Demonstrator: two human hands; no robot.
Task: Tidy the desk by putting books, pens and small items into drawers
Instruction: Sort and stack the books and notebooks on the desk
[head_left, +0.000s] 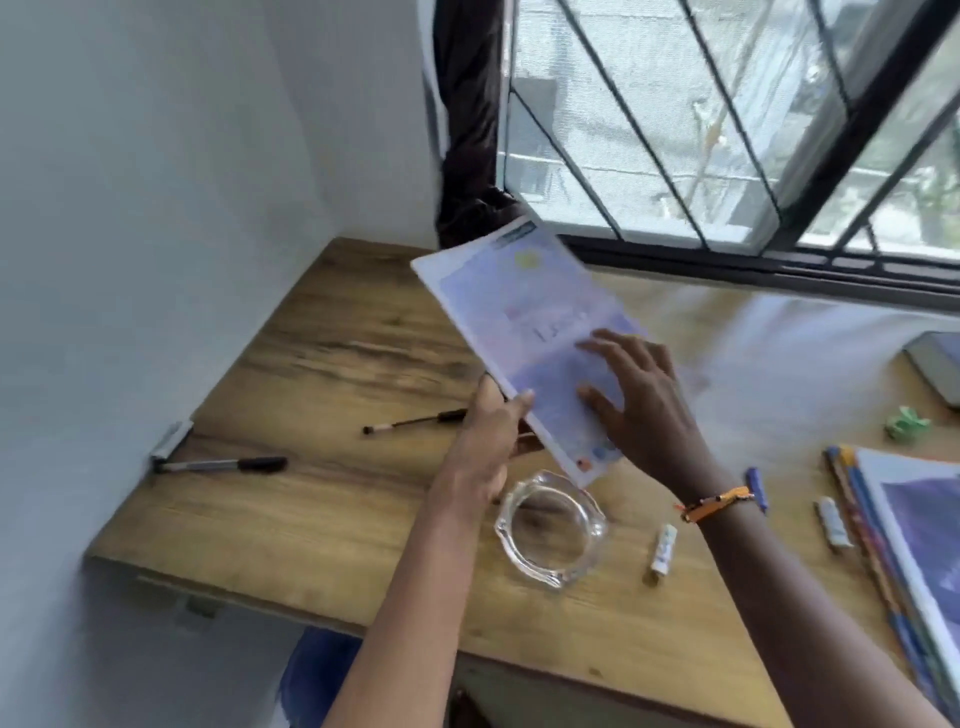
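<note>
**Notebook lifted off bench, both hands on it**

Thin pale-lilac soft-cover notebook (524, 332) is tilted above the wooden bench (322, 499). Left hand (488, 436) grip clamps its near edge, thumb on top. Right hand (639, 400) lies flat on the cover, fingers spread. Clear glass ashtray (550, 530) sits just below. Two black pens (415, 421) (223, 464) lie left; stacked books (909, 545) right.
</note>
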